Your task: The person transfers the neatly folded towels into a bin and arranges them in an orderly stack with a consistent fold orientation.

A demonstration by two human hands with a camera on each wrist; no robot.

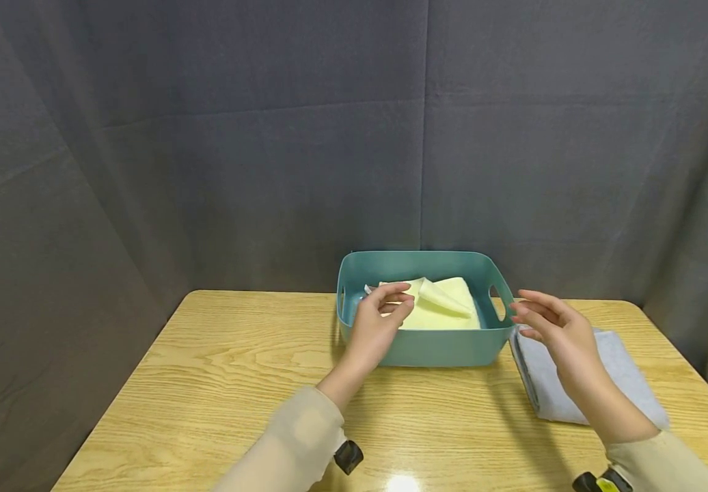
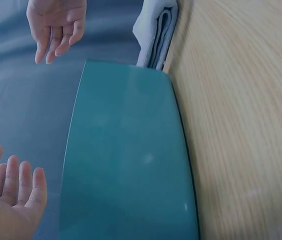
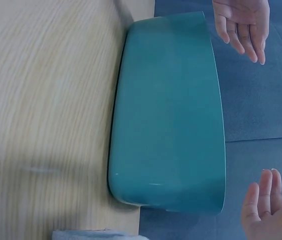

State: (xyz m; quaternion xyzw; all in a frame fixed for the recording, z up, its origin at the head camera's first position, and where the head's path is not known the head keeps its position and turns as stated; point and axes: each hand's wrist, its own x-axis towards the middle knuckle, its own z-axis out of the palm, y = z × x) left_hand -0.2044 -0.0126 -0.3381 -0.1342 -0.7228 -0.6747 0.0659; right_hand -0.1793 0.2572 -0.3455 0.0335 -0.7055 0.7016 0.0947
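A teal plastic basket (image 1: 440,348) with handle cutouts stands toward the back of the table. Inside it lies a folded pale yellow cloth (image 1: 452,311), one corner flipped over on top. My left hand (image 1: 375,321) hovers above the basket's left front, fingers loosely bent and holding nothing; in the left wrist view its fingers (image 2: 25,185) spread apart from the thumb. Beside the basket's right handle, my right hand (image 1: 553,335) is raised with relaxed fingers and nothing in them. Below the right hand, a folded grey-blue towel (image 1: 624,369) lies on the table.
The wooden table (image 1: 206,383) carries the basket and towel. A dark grey curtain (image 1: 268,171) hangs behind the table and along its sides. A small bit of something whitish (image 1: 368,290) shows at the left of the yellow cloth in the basket.
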